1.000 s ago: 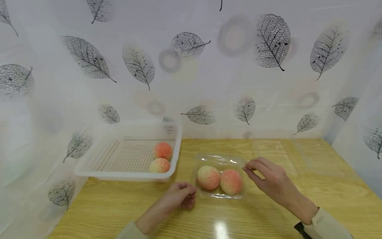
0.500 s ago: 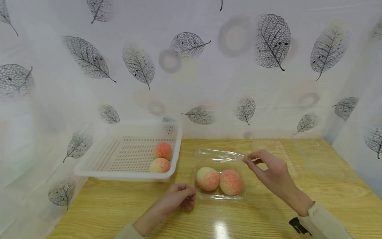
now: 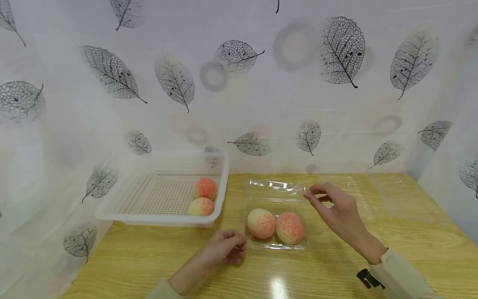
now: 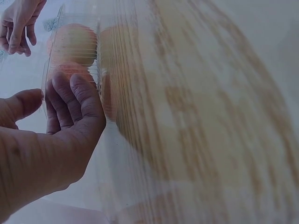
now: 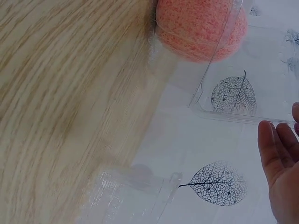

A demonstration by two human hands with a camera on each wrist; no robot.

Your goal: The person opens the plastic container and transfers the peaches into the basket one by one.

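Note:
A clear plastic clamshell box point(image 3: 276, 246) on the table holds two peach-like yellow and pink fruits, the left fruit point(image 3: 261, 223) paler than the right fruit point(image 3: 290, 228). My right hand point(image 3: 337, 211) pinches the right corner of its clear lid point(image 3: 274, 187) between thumb and fingers. The raised lid point(image 5: 233, 74) shows beside a pink fruit point(image 5: 201, 28) in the right wrist view. At the box's left front corner my left hand point(image 3: 224, 249) holds the rim. In the left wrist view, its thumb is at the edge and its curled fingers point(image 4: 84, 93) lie along the side.
To the left stands a white perforated basket point(image 3: 160, 220) with two more such fruits, a pink fruit point(image 3: 206, 189) and a yellowish fruit point(image 3: 202, 207). More clear plastic point(image 3: 407, 195) lies at the table's back right. A leaf-patterned curtain point(image 3: 261, 91) hangs behind.
My right hand has risen slightly and moved back with the lid's edge, which now stands farther from the fruits. The left hand stays almost still at the box's corner.

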